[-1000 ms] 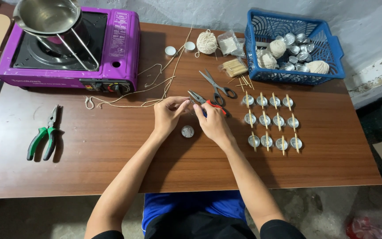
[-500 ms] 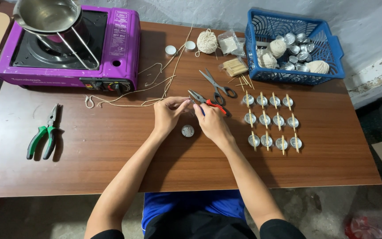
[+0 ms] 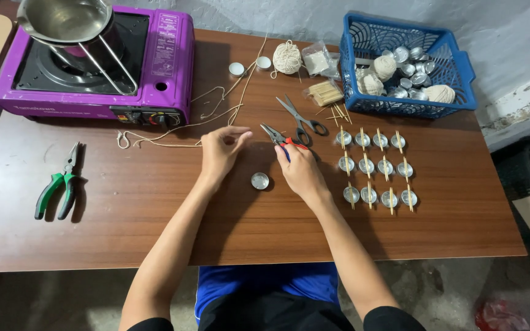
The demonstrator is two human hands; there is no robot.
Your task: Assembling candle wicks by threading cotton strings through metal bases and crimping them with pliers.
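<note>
My right hand [image 3: 300,168] grips red-handled pliers [image 3: 275,135], their jaws pointing up and left. My left hand [image 3: 222,150] pinches the end of a pale string [image 3: 173,130] that trails left across the wooden table [image 3: 154,233]. One small silver tealight cup [image 3: 259,181] lies on the table between my two hands. To the right, several silver cups with wooden sticks laid across them [image 3: 375,167] stand in rows. Grey scissors [image 3: 302,117] lie just beyond the pliers.
A purple portable gas stove [image 3: 161,67] with a steel pot [image 3: 65,21] stands back left. Green-handled pliers [image 3: 59,184] lie at the left. A blue basket [image 3: 412,110] holds cups and string balls. A ball of string [image 3: 287,57], sticks [image 3: 326,93] and two lids [image 3: 237,68] lie behind.
My hands have drawn slightly apart, the left one shifting left with the string; the pliers stay in my right hand.
</note>
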